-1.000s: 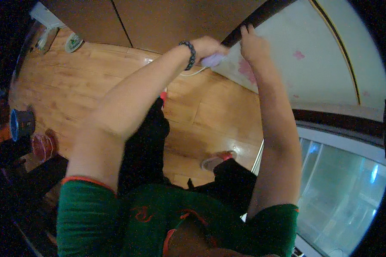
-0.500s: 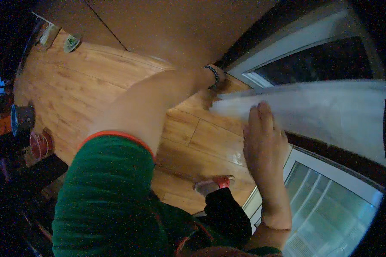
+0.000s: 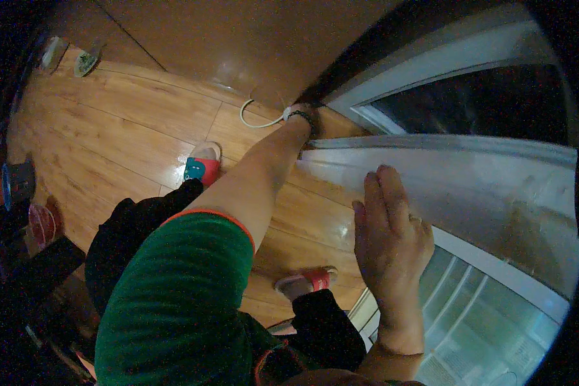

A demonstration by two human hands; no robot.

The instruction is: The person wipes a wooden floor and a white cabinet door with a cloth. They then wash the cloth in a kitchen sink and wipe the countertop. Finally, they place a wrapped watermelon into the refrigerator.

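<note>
The long, smooth white panel (image 3: 469,174) stretches to our right, its left end just beside our left hand (image 3: 307,110), which reaches into a shadowed corner; whether those fingers spread or pinch anything, we cannot tell. Our right hand (image 3: 392,238) shows nothing in its grasp, two fingers straight and together, thumb slightly apart; whether it touches the panel is unclear. We would do best to mind that panel end near the dark braided bracelet (image 3: 310,121), and to steady with flat fingers rather than tips. The thin off-white looped cord (image 3: 251,123) by our wrist could snag, so it wants slack. Farther out are the white-framed dark pane (image 3: 476,103) and glossy brown upright board (image 3: 238,38).
</note>
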